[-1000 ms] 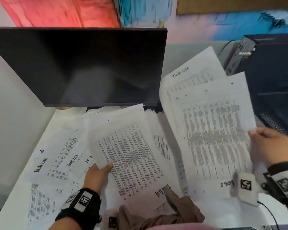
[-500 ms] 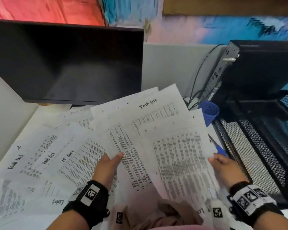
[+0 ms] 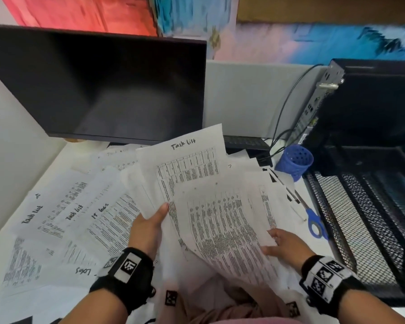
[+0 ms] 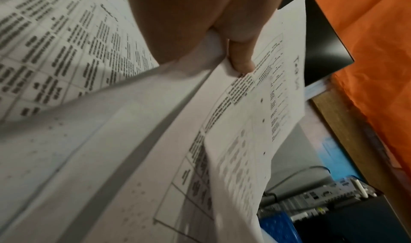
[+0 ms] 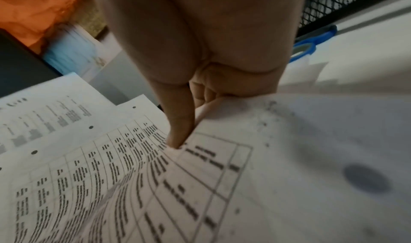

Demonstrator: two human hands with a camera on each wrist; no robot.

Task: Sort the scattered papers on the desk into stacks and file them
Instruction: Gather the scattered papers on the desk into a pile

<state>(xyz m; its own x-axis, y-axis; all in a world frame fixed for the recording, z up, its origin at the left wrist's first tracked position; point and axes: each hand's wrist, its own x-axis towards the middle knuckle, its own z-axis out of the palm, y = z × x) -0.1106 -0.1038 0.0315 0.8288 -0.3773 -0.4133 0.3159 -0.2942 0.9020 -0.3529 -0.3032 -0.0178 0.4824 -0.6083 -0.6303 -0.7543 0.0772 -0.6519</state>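
My left hand (image 3: pixel 147 228) pinches the task list sheet (image 3: pixel 185 164) above the desk (image 3: pixel 56 298); my right hand (image 3: pixel 287 245) pinches the table sheet (image 3: pixel 222 225); I should square their edges before stacking.

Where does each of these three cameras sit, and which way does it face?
Head: worn on the head, looks down at the desk papers; both forearms, left hand, right hand.
Left wrist: looks along the left hand at the Task list sheet.
Right wrist: looks along the right hand at the table sheet.
Shared: blue scissors.
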